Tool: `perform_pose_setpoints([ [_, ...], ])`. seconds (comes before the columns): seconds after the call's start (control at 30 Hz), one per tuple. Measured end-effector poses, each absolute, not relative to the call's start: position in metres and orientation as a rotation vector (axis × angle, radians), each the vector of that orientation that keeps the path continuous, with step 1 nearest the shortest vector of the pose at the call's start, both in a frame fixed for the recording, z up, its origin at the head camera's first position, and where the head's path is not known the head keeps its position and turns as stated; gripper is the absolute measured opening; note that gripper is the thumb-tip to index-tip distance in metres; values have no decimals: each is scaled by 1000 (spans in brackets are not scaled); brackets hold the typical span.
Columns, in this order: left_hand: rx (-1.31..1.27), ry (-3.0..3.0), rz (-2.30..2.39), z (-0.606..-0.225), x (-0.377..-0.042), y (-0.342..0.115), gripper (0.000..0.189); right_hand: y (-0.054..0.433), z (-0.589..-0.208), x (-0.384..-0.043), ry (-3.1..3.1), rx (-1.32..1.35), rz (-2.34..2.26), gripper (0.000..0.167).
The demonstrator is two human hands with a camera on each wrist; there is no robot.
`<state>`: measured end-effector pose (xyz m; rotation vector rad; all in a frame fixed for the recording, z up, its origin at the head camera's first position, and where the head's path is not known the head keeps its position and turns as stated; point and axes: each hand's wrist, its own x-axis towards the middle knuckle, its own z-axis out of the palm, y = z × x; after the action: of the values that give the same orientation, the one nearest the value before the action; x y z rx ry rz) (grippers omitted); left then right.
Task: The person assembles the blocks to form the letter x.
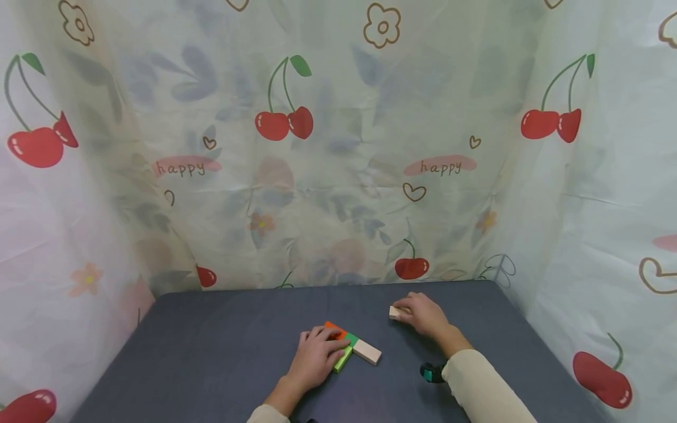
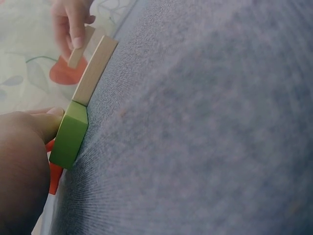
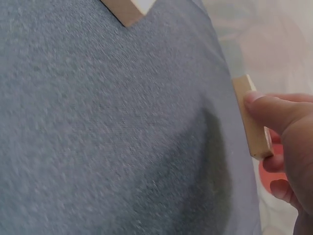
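My left hand (image 1: 315,355) lies over a small group of blocks on the table, its fingers extended and touching them. The group has an orange-red block (image 1: 331,325), a green block (image 1: 351,339), a lime-green block (image 1: 344,359) and a plain wooden block (image 1: 367,352), set end to side. Part of the orange-red block is hidden under the fingers. Farther back on the right, my right hand (image 1: 423,315) pinches another plain wooden block (image 3: 253,120) between thumb and fingers, apart from the group and close over the table.
A dark grey cloth covers the table (image 1: 222,341). Behind it and at both sides hangs a pale curtain (image 1: 338,176) printed with cherries and flowers. A dark band with a device (image 1: 432,373) is worn at the right wrist.
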<state>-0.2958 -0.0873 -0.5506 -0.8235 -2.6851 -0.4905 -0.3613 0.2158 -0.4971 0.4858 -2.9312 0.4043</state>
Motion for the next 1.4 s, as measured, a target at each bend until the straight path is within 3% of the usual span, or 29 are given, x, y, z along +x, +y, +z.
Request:
perform_pose_setpoints([
  [1.4, -786, -2688, -454, -549, -294, -84, 28, 163, -524, -340, -2873, 816, 571, 23],
])
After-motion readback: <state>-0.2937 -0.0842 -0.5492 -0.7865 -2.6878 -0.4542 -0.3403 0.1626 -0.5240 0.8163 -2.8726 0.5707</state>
